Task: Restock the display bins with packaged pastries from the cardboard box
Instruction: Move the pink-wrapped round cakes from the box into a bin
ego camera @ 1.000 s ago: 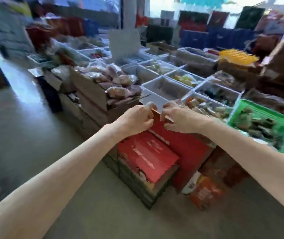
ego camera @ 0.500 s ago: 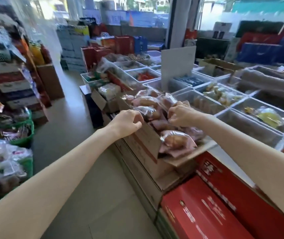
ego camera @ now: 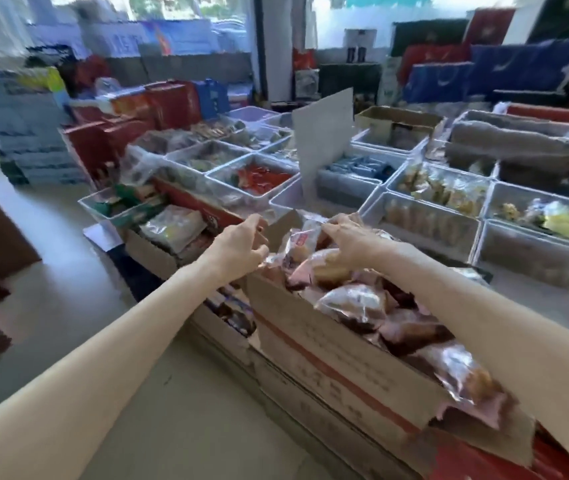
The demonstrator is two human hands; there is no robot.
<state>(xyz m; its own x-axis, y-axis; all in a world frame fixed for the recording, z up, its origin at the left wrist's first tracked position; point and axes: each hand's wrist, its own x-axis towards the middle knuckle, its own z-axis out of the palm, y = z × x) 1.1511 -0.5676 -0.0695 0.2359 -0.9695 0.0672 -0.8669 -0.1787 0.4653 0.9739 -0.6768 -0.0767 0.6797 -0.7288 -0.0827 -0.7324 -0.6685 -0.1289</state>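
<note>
Gripping box (ego camera: 328, 344) corner, left hand (ego camera: 241, 242); right hand (ego camera: 349, 240) fingers curled on pastry pack (ego camera: 302, 245). Heaped packs could spill if snagged.

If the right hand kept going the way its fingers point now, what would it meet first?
Probably the packaged pastry standing at the far end of the cardboard box: the right hand points up-left, fingertips already at its wrapper. The left hand is beyond; depth is uncertain.

Box (ego camera: 328, 351) under hands: matt brown corrugated cardboard, red tape stripe. Pastry packs (ego camera: 355, 303) by right hand (ego camera: 349, 244): glossy clear plastic film, crinkled. Bins (ego camera: 428, 220) beyond hands: translucent smooth plastic. Floor (ego camera: 158, 393) below left arm: smooth, dull sheen.
</note>
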